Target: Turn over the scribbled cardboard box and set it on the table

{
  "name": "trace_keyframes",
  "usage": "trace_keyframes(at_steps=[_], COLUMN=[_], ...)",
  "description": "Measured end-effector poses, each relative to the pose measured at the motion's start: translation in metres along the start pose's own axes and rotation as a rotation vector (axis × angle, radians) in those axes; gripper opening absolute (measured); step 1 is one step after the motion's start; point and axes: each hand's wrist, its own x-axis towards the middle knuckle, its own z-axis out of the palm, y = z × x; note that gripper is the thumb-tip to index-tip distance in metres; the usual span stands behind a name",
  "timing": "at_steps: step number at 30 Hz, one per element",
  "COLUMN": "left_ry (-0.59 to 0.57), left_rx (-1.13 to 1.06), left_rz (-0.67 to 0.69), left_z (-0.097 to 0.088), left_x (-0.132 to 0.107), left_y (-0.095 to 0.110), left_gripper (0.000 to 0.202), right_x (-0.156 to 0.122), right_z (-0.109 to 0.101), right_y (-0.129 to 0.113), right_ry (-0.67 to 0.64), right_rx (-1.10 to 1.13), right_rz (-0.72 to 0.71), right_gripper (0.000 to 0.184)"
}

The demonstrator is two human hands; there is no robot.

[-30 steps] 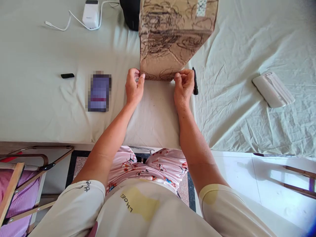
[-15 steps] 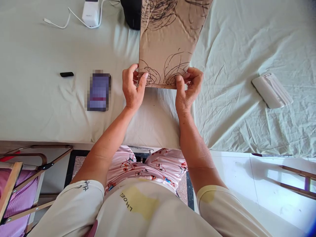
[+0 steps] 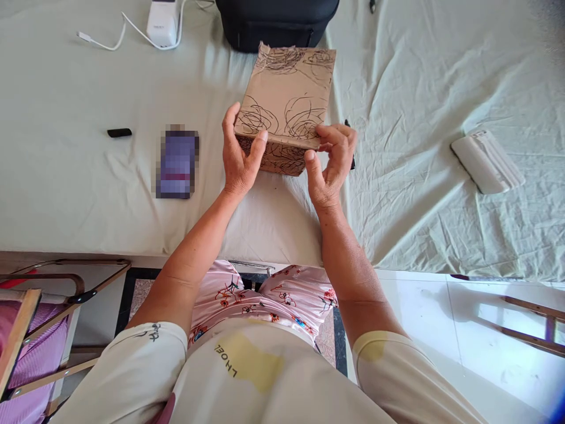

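Note:
A brown cardboard box with black scribbled loops sits in front of me, its top and near side showing. My left hand grips its near left corner, with the thumb on the front edge and the fingers along the left side. At the near right corner, my right hand has its fingertips on the top edge and its thumb by the front face. Part of a black object shows behind the right hand; its kind is hidden.
A black case stands just behind the box. To the left lie a blurred phone, a small black object and a white charger with a cable. A pale flat object rests on the cloth at right.
The box has tipped from raised toward me to lower and away, so its top and near side now show. The black case behind is uncovered. My right thumb has shifted to the front face.

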Motion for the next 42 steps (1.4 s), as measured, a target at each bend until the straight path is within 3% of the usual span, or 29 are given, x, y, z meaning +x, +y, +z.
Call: trace_keyframes(at_steps=[3,5,9,13,17,19,23,32,42], left_ry=[0.071,0.139,0.23,0.077,0.0,-0.039,-0.072,-0.015,-0.145], left_rx=[0.076,0.18,0.311,0.29,0.272,0.243,0.208,0.287,0.199], left_rz=[0.084,0.144,0.272,0.218,0.159,0.11,0.072,0.18,0.132], left_z=[-0.001,0.0,0.004,0.001,-0.003,-0.004,-0.003,0.003,0.0], left_x=[0.007,0.012,0.013,0.006,0.0,0.0,0.0,-0.001,0.006], left_y=[-0.007,-0.015,-0.022,-0.001,0.02,0.024,0.024,0.021,0.017], left_gripper=[0.075,0.065,0.066,0.061,0.088,0.091,0.094,0.092,0.076], right_x=[-0.003,-0.007,-0.013,-0.017,-0.016,-0.015,-0.015,-0.013,-0.006], right_z=[0.005,0.009,0.014,0.017,0.019,0.02,0.019,0.021,0.015], right_y=[-0.01,-0.015,-0.022,-0.024,-0.02,-0.017,-0.014,-0.014,0.001], right_ry=[-0.036,-0.073,-0.154,-0.194,-0.148,-0.151,-0.178,-0.154,-0.039], right_rx=[0.012,-0.015,-0.058,-0.065,0.0,0.041,0.087,0.078,-0.088], right_rz=[-0.103,-0.111,-0.145,-0.072,-0.037,-0.029,-0.002,0.021,-0.023], right_gripper=[0.041,0.043,0.049,0.046,0.049,0.05,0.049,0.044,0.043])
